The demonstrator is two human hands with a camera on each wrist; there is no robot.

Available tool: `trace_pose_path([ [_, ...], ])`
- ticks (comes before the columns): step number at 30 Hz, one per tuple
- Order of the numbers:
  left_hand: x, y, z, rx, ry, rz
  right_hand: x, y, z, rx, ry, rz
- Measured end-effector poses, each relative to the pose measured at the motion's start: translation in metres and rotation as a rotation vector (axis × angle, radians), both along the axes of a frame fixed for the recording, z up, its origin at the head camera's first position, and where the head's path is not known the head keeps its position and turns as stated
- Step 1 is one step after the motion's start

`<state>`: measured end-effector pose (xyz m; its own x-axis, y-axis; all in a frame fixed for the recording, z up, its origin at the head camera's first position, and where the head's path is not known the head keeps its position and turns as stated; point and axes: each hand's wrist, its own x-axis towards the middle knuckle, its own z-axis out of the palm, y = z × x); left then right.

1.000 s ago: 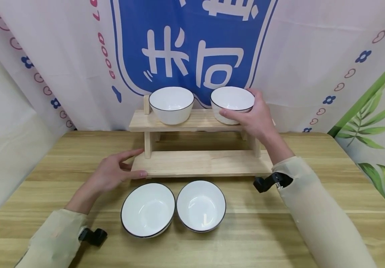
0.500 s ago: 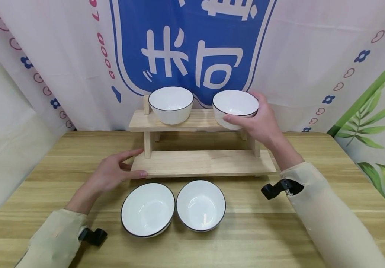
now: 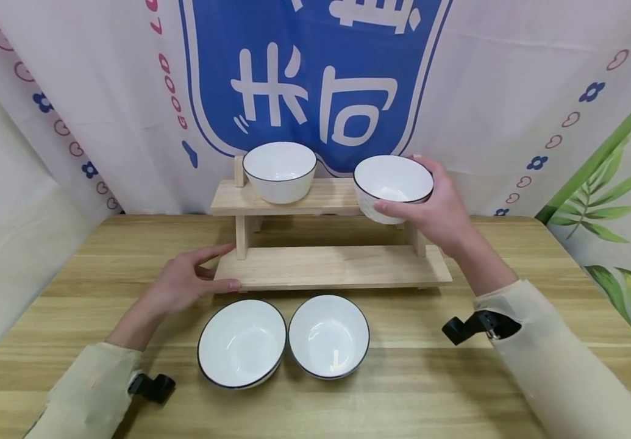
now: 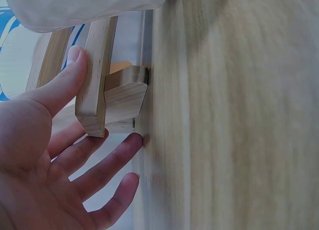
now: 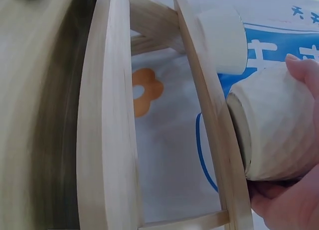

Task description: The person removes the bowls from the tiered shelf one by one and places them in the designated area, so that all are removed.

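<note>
In the head view my right hand (image 3: 444, 210) grips a white bowl (image 3: 393, 178) with a dark rim, thumb in front and fingers behind. The bowl is at the right end of the upper tier of a two-tier wooden display rack (image 3: 337, 268), overlapping its front edge. In the right wrist view the bowl's base (image 5: 241, 135) is beside the upper board; whether they touch is unclear. My left hand (image 3: 183, 280) holds the left end of the lower tier, thumb at its front edge (image 4: 87, 98) and fingers behind. A second white bowl (image 3: 280, 174) stands on the upper tier's left.
Two more white bowls, a left one (image 3: 242, 344) and a right one (image 3: 329, 337), stand side by side on the wooden table (image 3: 414, 378) in front of the rack. Behind the rack hangs a white curtain (image 3: 485, 122) with a blue printed panel.
My right hand has brought its bowl forward and slightly right, from over the upper tier toward its front edge. The left hand and the other bowls stay in place.
</note>
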<state>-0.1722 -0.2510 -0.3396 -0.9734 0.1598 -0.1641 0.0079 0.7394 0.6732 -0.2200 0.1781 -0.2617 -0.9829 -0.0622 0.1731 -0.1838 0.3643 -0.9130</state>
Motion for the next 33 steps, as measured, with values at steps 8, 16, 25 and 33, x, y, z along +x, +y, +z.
trace_pose_path([
  [8,0.001,0.000,0.000,0.011,0.004,0.007,0.019,0.004,0.000,-0.003,0.032,0.011],
  [16,0.001,-0.001,0.000,-0.008,-0.005,0.008,0.039,0.016,-0.001,0.042,0.028,0.023],
  [25,0.001,0.001,0.000,-0.017,-0.010,0.017,0.057,0.029,-0.008,0.021,0.054,0.089],
  [33,0.000,0.001,0.000,-0.002,-0.013,0.014,0.069,0.038,-0.019,0.007,0.036,0.169],
])
